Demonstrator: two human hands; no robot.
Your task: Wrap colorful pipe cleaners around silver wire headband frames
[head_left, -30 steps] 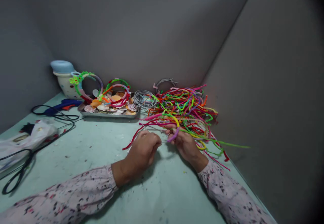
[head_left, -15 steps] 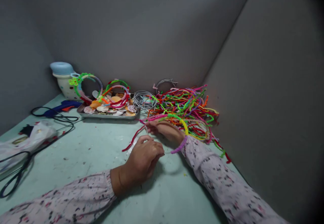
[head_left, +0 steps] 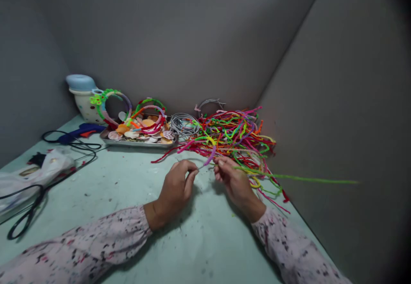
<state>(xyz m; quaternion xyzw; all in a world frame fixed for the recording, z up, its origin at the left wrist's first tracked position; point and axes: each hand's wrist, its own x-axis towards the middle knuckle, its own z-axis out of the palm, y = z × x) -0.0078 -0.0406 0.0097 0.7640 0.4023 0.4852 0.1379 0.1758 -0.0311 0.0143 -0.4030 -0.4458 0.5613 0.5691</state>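
My left hand (head_left: pixel 176 186) pinches the bare wire end of a hoop (head_left: pixel 211 154) wrapped in purple, yellow, green and pink fuzzy stem. Held up just above the table, the hoop points away from me, its far side overlapping the loose stems. Between the fingers of my right hand (head_left: pixel 236 185) is a bright green pipe cleaner (head_left: pixel 302 177), its long end stretching out to the right. That hand is close to the hoop's purple section; whether the two touch is hard to tell.
Behind my hands lies a heap of coloured pipe cleaners (head_left: pixel 234 130), beside coiled wire (head_left: pixel 184 125). A metal tray (head_left: pixel 141 144) holds seashells and wrapped hoops. At left are a lidded cup (head_left: pixel 85 102), a blue tool (head_left: pixel 75 133), black cord (head_left: pixel 40 200) and a plastic bag (head_left: pixel 54 166).
My right hand has come back from the heap toward me, now with a green pipe cleaner in it. The hoop has turned in my left hand, its purple part swinging leftward.
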